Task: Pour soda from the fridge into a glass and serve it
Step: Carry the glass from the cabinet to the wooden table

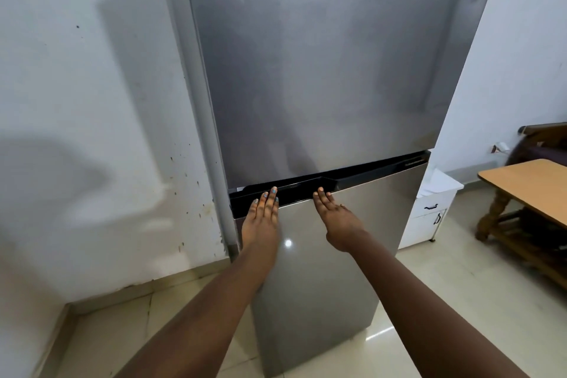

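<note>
Fridge doors shut, both hands flat, left hand, right hand, fingertips at handle groove

Both hands, left and right, outstretched, apparently flat, fingers extended.

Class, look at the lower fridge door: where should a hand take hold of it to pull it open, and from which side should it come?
Grip the lower door by the black recessed strip along its top edge, coming from the front with fingers hooked over the lip. The door face is smooth, with no bar handle. Both the left hand and the right hand already lie there, fingertips at the recess.
</note>
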